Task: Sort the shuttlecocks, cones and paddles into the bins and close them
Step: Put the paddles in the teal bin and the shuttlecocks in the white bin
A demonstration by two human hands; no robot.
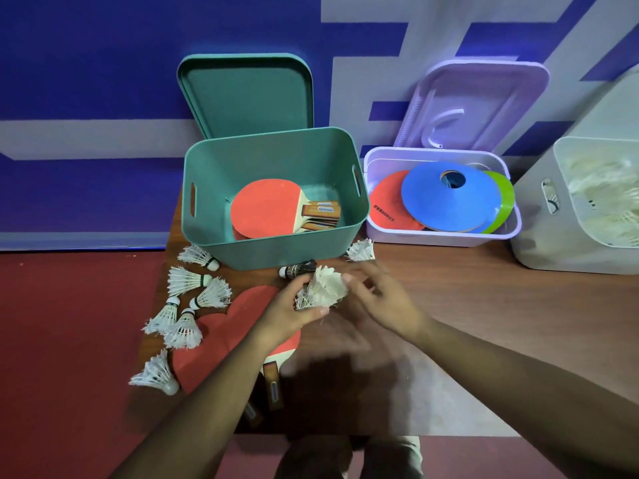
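Two bare arms reach out over the bench (484, 288). On the left hand (290, 312) the fingers (301, 282) are curled round a bunch of white shuttlecocks (323, 288), held just above the wood. The right hand (380, 299) is right beside the bunch. It is blurry, so I cannot tell if it pinches the feathers or only touches them.

Just past the fingers lies a black shuttlecock (299, 268), near the green bin (273, 250) with paddles inside. Under the left wrist lie more red paddles (221, 326). Left of the fingers sit loose shuttlecocks (183, 281). Right of the fingers is the purple bin (439, 236) full of cones (446, 198). Far right is the white bin (539, 236) with feathers showing inside.

I think the shuttlecocks are being gathered now. Next the bunch must go far right to the white bin, held softly so no feathers bend.

The white bin is cut off at the edge, and I see no lid for it. The arm hides part of the paddles.
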